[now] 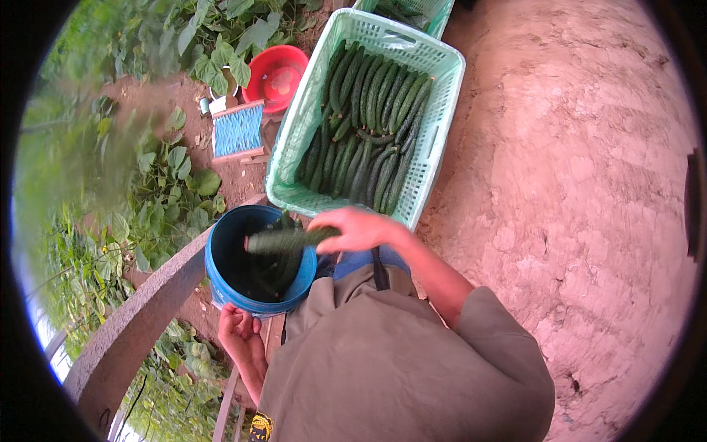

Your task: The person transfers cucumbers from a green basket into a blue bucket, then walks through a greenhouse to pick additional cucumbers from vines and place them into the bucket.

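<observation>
My right hand (356,229) grips a dark green cucumber (276,241), blurred by motion, over the mouth of a blue plastic bucket (221,293). More cucumbers (284,273) lie in the bucket's shadowed inside. Low on the bucket's near side, my left hand (238,326) has its fingers curled against it, holding it; the exact grip is partly hidden. Just beyond the bucket stands a pale green plastic crate (453,83) with a thin clear film liner. Cucumbers are laid side by side in it in two rows, a far row (381,94) and a near row (342,166).
A red basin (276,77) and a folding stool with blue webbing (237,130) stand left of the crate. Another green crate (442,16) is partly visible behind. A concrete beam (149,309) curves past leafy vines (171,204). An earthen wall (552,166) rises on the right.
</observation>
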A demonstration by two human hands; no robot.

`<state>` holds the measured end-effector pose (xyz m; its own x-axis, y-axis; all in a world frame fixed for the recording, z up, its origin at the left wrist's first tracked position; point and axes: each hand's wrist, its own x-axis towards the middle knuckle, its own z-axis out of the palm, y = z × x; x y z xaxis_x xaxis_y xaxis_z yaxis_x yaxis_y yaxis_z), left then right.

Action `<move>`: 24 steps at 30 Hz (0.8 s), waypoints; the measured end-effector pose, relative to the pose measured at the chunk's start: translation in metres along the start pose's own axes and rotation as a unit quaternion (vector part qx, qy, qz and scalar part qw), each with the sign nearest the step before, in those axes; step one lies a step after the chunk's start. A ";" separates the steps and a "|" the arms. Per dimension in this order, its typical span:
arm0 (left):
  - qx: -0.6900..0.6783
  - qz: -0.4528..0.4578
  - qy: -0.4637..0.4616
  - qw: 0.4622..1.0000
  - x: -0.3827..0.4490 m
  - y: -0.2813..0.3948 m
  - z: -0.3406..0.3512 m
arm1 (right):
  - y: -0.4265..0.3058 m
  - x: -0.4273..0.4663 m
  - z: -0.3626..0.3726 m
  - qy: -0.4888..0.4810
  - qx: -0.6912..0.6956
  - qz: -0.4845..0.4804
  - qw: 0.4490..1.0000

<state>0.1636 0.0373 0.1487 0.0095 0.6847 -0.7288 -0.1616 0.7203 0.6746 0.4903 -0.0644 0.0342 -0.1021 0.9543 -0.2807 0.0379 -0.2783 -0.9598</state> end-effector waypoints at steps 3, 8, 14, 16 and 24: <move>0.010 -0.018 -0.010 1.000 0.010 0.002 0.008 | 0.034 -0.044 -0.053 0.170 0.238 0.084 0.953; 0.024 0.014 0.015 0.999 0.005 0.012 0.022 | 0.155 -0.034 -0.071 0.364 0.251 0.184 0.878; 0.047 0.034 0.000 0.998 -0.002 0.030 0.053 | 0.295 0.027 -0.047 0.512 0.123 0.326 0.785; 0.054 0.034 -0.022 0.998 0.000 0.034 0.058 | 0.300 0.037 -0.045 0.505 0.066 0.393 0.766; 0.097 0.080 -0.063 0.990 -0.001 0.048 0.092 | 0.289 0.053 -0.053 0.322 -0.161 0.490 0.794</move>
<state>0.2465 0.0817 0.1921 0.1246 0.7909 -0.5991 0.0218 0.6015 0.7986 0.5485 -0.0886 -0.2576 0.6578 0.1831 -0.7306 0.0480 -0.9782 -0.2019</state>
